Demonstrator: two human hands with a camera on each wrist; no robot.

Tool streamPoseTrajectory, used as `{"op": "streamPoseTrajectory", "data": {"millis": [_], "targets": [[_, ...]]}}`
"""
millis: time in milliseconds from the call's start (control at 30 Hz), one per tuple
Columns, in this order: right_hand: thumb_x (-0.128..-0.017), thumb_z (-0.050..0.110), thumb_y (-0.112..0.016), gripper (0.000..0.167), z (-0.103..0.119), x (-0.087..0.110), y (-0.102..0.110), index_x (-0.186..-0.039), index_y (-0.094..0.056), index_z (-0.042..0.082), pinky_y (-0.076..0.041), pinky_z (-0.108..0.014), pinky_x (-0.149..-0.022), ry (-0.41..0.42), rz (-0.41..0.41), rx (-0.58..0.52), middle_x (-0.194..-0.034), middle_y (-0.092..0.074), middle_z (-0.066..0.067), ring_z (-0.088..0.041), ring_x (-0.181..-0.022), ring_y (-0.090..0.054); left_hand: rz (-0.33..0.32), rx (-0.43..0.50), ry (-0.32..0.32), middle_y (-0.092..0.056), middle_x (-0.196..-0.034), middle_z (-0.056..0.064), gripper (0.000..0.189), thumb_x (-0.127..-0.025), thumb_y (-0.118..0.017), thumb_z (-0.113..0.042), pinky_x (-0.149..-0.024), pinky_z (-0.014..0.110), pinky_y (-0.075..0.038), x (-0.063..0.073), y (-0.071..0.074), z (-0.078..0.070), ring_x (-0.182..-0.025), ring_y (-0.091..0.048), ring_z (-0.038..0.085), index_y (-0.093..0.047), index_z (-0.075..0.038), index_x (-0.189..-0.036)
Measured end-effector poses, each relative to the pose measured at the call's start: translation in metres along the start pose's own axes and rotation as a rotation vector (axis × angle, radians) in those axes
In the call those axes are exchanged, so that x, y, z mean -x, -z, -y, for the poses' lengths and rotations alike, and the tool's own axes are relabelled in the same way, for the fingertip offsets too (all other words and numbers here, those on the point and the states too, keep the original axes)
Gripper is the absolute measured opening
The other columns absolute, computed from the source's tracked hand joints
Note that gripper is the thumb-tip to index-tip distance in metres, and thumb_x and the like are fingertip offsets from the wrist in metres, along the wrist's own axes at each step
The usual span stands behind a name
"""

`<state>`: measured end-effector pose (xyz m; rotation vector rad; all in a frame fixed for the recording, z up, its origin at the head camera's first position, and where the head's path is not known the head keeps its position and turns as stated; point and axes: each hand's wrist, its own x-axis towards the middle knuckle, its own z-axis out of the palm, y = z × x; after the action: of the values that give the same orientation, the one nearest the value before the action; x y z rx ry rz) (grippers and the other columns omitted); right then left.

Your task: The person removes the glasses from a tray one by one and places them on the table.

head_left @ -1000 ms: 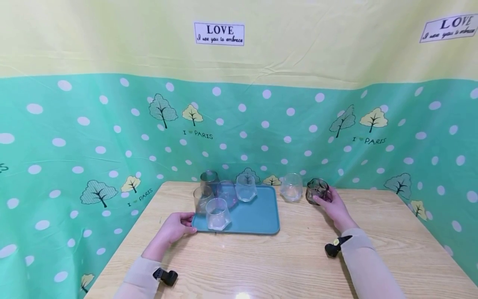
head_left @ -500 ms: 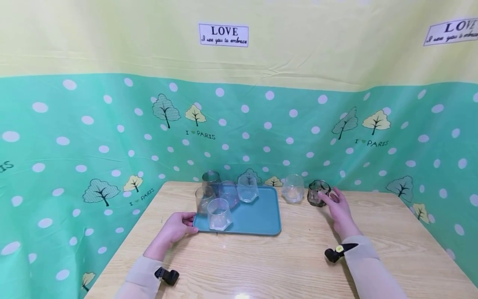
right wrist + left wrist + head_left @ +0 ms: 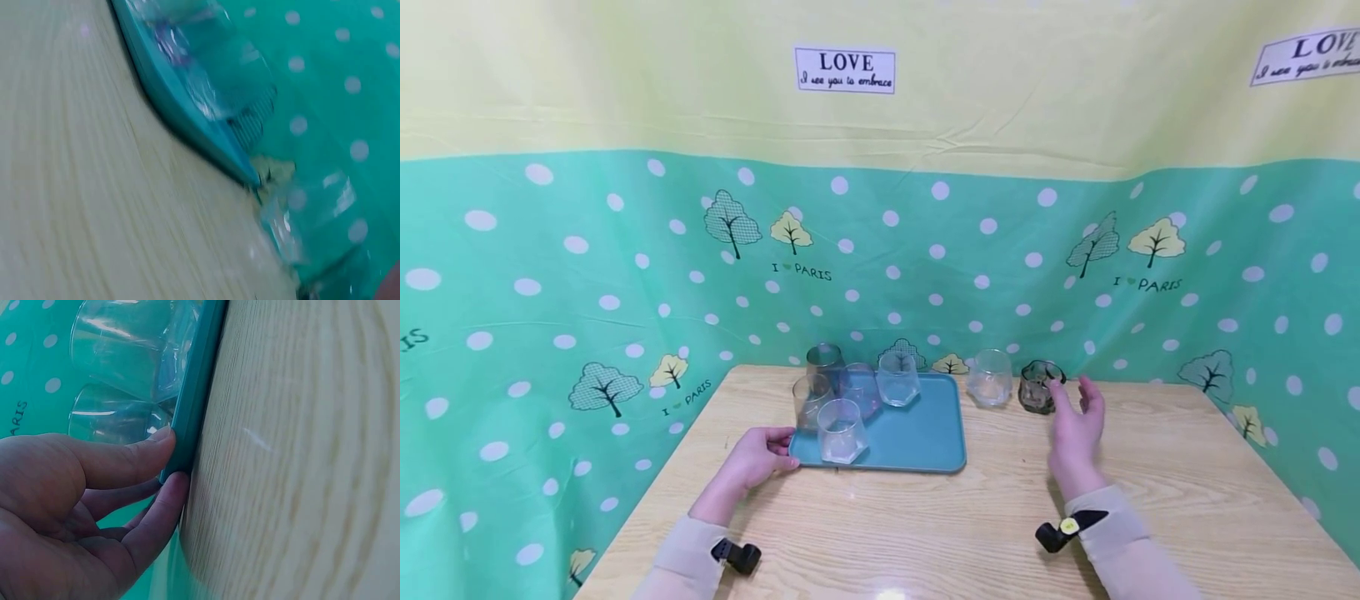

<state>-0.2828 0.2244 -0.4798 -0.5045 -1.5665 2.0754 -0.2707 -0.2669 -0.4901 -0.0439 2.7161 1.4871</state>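
Note:
My left hand [image 3: 752,460] pinches the near-left corner of a blue tray [image 3: 917,437]; in the left wrist view the thumb [image 3: 134,464] and a finger meet at its rim. On the tray are several glasses: a clear one [image 3: 842,442] in front, a clear one [image 3: 898,387] behind, a purple-tinted one [image 3: 867,396], a brownish one [image 3: 807,398] and a dark one [image 3: 823,357]. My right hand [image 3: 1077,437] has its fingers apart and empty, just in front of a dark grey glass [image 3: 1036,396] on the table. Whether a fingertip touches that glass, I cannot tell.
A clear glass [image 3: 990,385] stands on the wooden table [image 3: 925,533] between the tray and the dark grey glass. Behind the table's far edge hangs a green and yellow curtain [image 3: 940,250]. The right wrist view is blurred.
My right hand has let go of the dark grey glass, spread its fingers and drawn back slightly. The glass stands where it was. The left hand stays on the tray corner.

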Motion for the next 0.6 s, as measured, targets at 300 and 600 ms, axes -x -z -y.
{"op": "streamPoseTrajectory", "data": {"millis": [300,600], "targets": [[-0.105,0.018,-0.069,0.062,-0.002,0.032,-0.034,-0.160,-0.041,0.010,-0.031,-0.039,-0.124,0.071,0.024,-0.028,-0.163,-0.038,-0.009,-0.028,-0.151,-0.032,0.000,0.001,-0.001,-0.071,-0.115,0.016,0.067,-0.079,-0.087,0.009,-0.082,0.032,-0.059,0.001,0.000,0.001,-0.096,-0.067,0.023,-0.060,0.014,-0.140],[-0.107,0.013,-0.064,0.059,-0.017,0.068,-0.074,-0.161,-0.039,0.006,-0.039,-0.039,-0.114,-0.056,0.286,0.023,-0.158,-0.044,-0.014,-0.019,-0.131,-0.048,-0.001,-0.012,-0.006,-0.072,-0.114,0.015,0.065,-0.080,-0.087,0.007,-0.084,0.035,-0.059,0.001,0.000,0.000,-0.097,-0.067,0.023,-0.061,0.013,-0.140]]}}
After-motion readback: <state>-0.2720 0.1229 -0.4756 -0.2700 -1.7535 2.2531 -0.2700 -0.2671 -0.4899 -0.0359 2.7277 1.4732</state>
